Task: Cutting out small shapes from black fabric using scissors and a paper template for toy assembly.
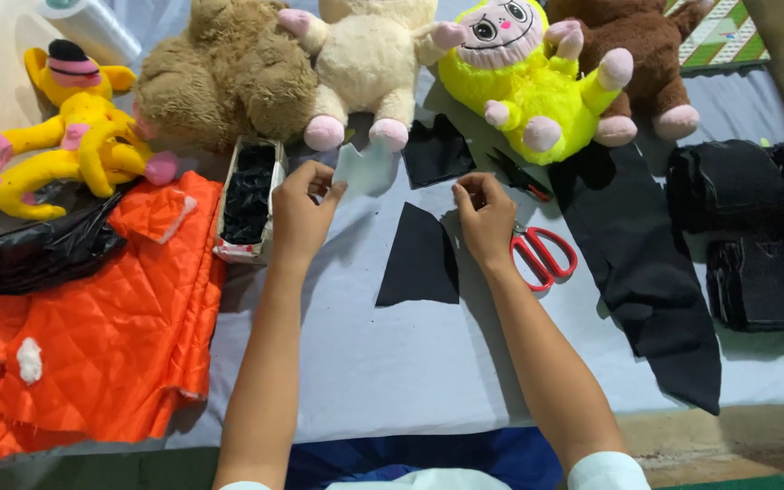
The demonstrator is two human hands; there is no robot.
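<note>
A pale template piece point(362, 170) is pinched by the left hand point(301, 213) just above the grey table cover point(392, 363). The right hand point(485, 216) is curled shut, fingertips pressed at the top corner of a black fabric cutout point(419, 259). Red-handled scissors point(542, 249) lie beside it.

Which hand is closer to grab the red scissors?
The right hand, probably. The red-handled scissors lie on the grey cloth-covered table just beside that wrist, while the left hand is farther away and pinches a pale paper pattern piece.
</note>
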